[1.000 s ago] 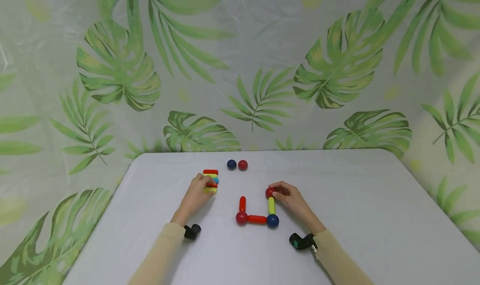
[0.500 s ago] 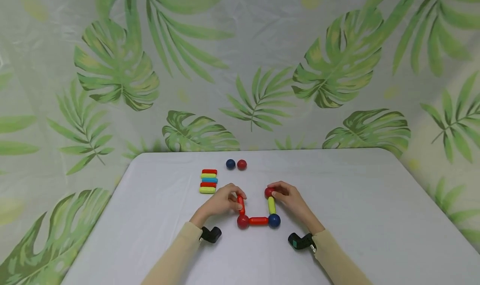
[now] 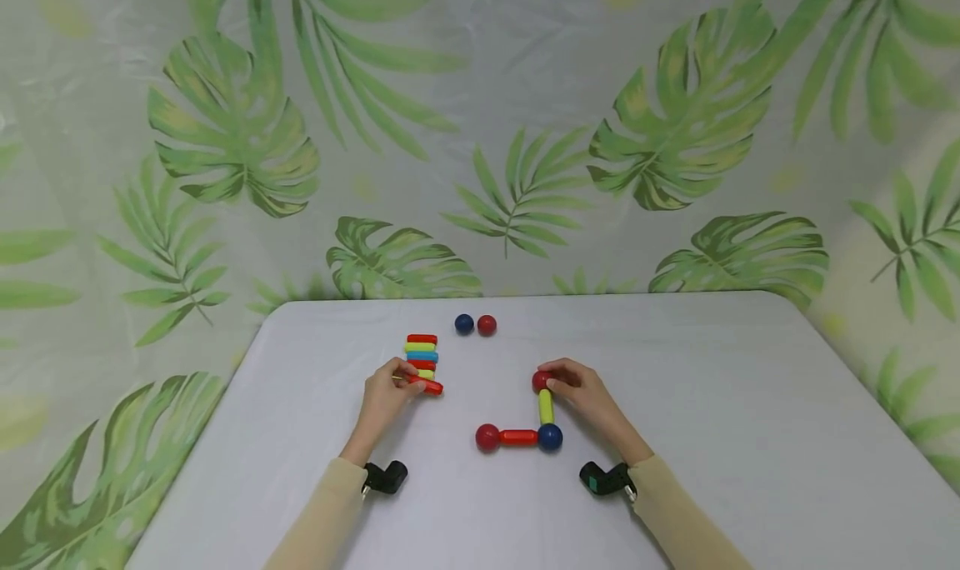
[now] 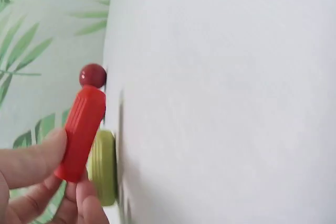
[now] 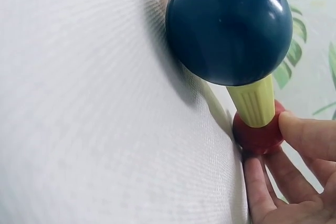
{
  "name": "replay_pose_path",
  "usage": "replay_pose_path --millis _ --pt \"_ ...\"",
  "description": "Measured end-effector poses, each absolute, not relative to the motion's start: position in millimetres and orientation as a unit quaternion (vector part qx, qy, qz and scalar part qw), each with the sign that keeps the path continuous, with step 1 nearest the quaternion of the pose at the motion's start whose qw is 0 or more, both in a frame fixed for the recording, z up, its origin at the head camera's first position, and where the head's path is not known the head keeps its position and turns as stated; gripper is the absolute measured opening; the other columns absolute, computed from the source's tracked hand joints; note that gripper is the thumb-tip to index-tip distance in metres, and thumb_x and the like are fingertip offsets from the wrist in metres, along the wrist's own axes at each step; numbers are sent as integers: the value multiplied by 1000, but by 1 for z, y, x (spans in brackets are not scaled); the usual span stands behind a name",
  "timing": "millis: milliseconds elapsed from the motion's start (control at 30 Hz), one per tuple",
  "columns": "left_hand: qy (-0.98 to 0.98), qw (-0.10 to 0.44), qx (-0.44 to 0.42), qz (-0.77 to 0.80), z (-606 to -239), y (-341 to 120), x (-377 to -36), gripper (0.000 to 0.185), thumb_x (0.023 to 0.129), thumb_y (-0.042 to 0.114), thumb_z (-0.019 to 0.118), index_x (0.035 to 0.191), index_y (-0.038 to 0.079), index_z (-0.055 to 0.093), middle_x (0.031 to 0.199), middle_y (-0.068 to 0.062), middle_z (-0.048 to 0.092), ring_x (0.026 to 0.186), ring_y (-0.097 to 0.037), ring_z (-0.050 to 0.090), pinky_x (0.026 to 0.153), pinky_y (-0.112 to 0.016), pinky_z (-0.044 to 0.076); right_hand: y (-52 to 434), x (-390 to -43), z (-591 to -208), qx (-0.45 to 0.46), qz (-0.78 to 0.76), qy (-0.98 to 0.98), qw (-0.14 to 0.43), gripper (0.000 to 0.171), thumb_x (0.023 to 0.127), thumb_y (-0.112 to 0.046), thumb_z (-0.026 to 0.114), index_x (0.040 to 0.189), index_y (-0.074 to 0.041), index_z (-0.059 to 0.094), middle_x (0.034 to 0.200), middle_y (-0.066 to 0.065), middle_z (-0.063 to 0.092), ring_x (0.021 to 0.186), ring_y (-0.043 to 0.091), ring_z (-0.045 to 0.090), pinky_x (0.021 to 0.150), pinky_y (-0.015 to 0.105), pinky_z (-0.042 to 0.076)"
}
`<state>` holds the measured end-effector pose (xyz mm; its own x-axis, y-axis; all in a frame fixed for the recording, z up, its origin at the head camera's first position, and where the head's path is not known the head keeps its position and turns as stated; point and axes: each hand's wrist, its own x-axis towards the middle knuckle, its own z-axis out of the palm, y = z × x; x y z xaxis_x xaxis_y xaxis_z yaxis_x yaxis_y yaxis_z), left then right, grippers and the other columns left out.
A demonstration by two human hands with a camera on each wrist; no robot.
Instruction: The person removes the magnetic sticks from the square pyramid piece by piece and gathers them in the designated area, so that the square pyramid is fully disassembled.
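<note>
My left hand (image 3: 386,391) pinches a red stick (image 3: 429,385) right by the stick stack (image 3: 421,356); right hand (image 3: 581,391) grips the red ball (image 3: 541,380) topping the L-shaped piece (image 3: 519,437) mid-surface. Worry: the magnets may snap the stick sideways onto the stack.
</note>
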<state>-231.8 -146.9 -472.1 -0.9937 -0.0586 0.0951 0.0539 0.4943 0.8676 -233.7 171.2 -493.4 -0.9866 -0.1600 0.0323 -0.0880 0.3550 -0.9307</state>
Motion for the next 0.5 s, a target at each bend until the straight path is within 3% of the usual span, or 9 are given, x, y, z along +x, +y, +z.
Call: replay_pose_path --millis 200,333,433,500 --pt "-898 69 20 -433 -475 -157 -237 14 83 2 71 88 -4 59 80 -11 56 73 -22 52 62 -28 42 172 -233 -492 -74 -562 823 32 24 95 -6 58 118 -4 63 119 13 60 111 30 54 97 45 43" --pt "-911 70 6 -407 -474 -154 -237 17 84 5 71 91 -1 56 84 -12 49 75 -23 47 63 -30 39 171 -233 -492 -77 -564 822 30 24 94 -7 59 118 -4 63 119 14 60 110 30 54 97 45 43" --pt "-905 62 -60 -416 -471 -144 -231 20 85 6 72 97 2 56 91 -13 47 78 -24 47 67 -32 40 171 -233 -493 -79 -566 820 30 24 95 -8 59 118 -3 62 119 14 60 111 31 54 97 46 43" --pt "-891 15 -142 -430 -469 -133 -224 24 85 9 72 103 6 57 98 -11 50 85 -24 49 72 -33 44 172 -233 -493 -78 -567 819 31 24 95 -8 59 118 -3 63 118 14 61 111 31 54 98 46 42"
